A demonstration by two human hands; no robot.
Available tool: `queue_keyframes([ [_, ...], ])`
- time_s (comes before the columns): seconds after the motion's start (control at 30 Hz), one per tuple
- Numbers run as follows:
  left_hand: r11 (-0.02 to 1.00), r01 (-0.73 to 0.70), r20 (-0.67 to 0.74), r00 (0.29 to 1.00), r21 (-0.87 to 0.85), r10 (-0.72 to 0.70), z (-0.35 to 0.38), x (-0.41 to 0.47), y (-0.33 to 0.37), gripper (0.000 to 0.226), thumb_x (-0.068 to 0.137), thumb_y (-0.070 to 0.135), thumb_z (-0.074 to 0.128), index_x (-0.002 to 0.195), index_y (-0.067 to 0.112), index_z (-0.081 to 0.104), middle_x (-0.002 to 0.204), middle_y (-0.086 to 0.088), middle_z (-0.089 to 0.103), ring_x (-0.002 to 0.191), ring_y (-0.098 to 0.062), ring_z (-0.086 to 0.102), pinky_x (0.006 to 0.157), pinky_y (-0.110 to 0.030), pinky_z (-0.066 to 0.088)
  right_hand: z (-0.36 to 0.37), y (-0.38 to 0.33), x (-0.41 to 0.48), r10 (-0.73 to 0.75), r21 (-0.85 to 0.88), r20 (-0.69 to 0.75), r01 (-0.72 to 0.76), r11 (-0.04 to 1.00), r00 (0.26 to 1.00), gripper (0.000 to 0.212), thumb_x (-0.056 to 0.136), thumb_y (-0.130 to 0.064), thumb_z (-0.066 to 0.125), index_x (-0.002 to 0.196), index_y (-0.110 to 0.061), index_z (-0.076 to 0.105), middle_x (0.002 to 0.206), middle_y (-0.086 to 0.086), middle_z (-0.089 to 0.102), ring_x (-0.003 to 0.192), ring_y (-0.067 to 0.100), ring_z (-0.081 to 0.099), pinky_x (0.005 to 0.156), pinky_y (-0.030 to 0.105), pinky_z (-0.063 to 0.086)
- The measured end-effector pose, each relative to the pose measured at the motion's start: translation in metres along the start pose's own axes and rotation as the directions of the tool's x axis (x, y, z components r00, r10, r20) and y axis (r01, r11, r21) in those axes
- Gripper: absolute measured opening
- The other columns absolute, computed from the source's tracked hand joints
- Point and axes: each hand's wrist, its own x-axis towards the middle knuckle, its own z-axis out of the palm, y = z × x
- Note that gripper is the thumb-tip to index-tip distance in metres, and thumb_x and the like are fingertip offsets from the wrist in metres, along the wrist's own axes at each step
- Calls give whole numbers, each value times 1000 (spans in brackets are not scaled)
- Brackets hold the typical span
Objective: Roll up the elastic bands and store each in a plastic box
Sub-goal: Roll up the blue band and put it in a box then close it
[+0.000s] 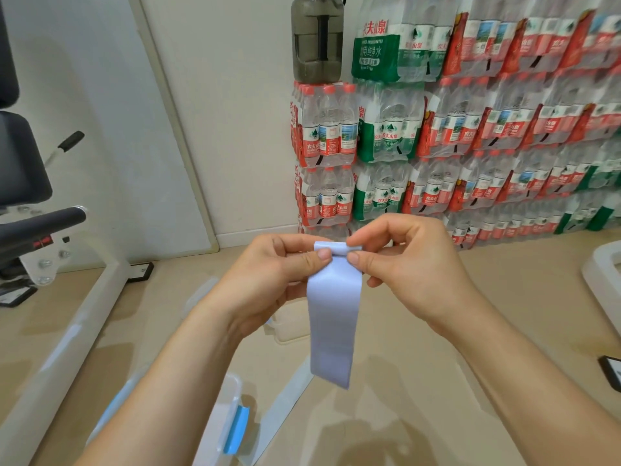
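Observation:
A pale lavender elastic band (332,317) hangs flat in mid-air at the centre of the head view. Its top end is curled over into a small roll. My left hand (272,280) pinches the left side of that roll with thumb and fingers. My right hand (403,264) pinches the right side, thumb in front. On the floor below my left forearm lies a clear plastic box (228,408) with a blue clip. Another clear box (285,331) shows partly behind the band and my left wrist. A second pale band (285,398) lies flat on the floor.
Stacked packs of water bottles (470,139) line the wall ahead and to the right, with a dark jug (317,38) on top. A white exercise machine frame (67,331) and black padded seat (20,163) stand at left. A white object edge (601,264) sits at far right.

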Motion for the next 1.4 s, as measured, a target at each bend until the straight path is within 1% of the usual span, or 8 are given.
queue_keyframes([
  [0.23, 999, -43, -148, 988, 11, 44, 9, 1, -3, 25, 71, 26, 69, 84, 7, 76, 83, -14, 74, 71, -23, 67, 66, -28, 55, 3, 0, -2, -1, -12, -7, 1, 1000, 1000, 27, 75, 5, 73, 70, -21, 71, 65, -2, 64, 46, 11, 59, 50, 20, 50],
  [0.5, 995, -91, -238, 968, -45, 78, 12, 1, -2, 9, 79, 4, 68, 87, 3, 72, 74, -8, 72, 63, -17, 65, 55, -22, 52, -6, 7, 3, 298, 467, 153, -335, 818, 942, 7, 80, -7, 68, 84, -9, 74, 79, 7, 69, 68, 13, 62, 54, 16, 51],
  [0.6, 991, -118, -249, 963, -58, 100, 14, 1, 0, 9, 78, 0, 68, 83, 7, 73, 70, -4, 72, 60, -14, 65, 53, -20, 50, -6, 7, 3, 331, 476, 194, -384, 791, 923, 10, 76, -12, 70, 84, -7, 75, 86, 11, 69, 76, 16, 63, 54, 16, 51],
  [0.77, 989, -144, -245, 961, -31, 132, 16, 0, -2, 15, 76, -5, 69, 82, 8, 72, 67, -3, 72, 58, -12, 66, 52, -18, 49, -5, 9, 4, 323, 443, 143, -352, 825, 936, 14, 73, -3, 73, 86, -5, 73, 75, 7, 69, 59, 8, 62, 53, 15, 50],
  [0.87, 990, -140, -235, 963, -2, 135, 15, 2, -3, 18, 75, -5, 71, 83, 11, 72, 78, -10, 75, 72, -19, 70, 63, -26, 55, -4, 9, 4, 315, 420, 87, -322, 849, 945, 15, 76, 5, 71, 88, -5, 72, 72, 6, 69, 56, 6, 62, 50, 15, 48],
  [1.1, 991, -130, -213, 968, 26, 133, 15, 1, -1, 26, 72, 19, 72, 91, 1, 73, 92, -18, 74, 82, -25, 70, 73, -32, 58, -2, 4, 2, 222, 257, -3, -214, 942, 975, 19, 74, 3, 74, 79, -14, 73, 64, -4, 70, 57, 4, 61, 50, 17, 46],
  [1.23, 989, -145, -258, 955, 30, 148, 15, 0, 0, 6, 75, 7, 73, 81, 5, 74, 80, -12, 75, 72, -21, 69, 62, -24, 55, 0, 4, 2, 248, 312, 81, -261, 914, 965, 14, 79, 0, 71, 85, -12, 72, 77, 3, 70, 68, 11, 63, 55, 20, 50],
  [1.4, 985, -157, -288, 942, 68, 170, 14, 1, -1, 12, 71, 3, 76, 81, 10, 73, 79, -10, 75, 78, -22, 72, 75, -30, 60, 2, 8, 2, 297, 375, 148, -332, 866, 943, 8, 80, -9, 71, 86, -8, 74, 82, 7, 72, 70, 11, 65, 57, 19, 51],
])
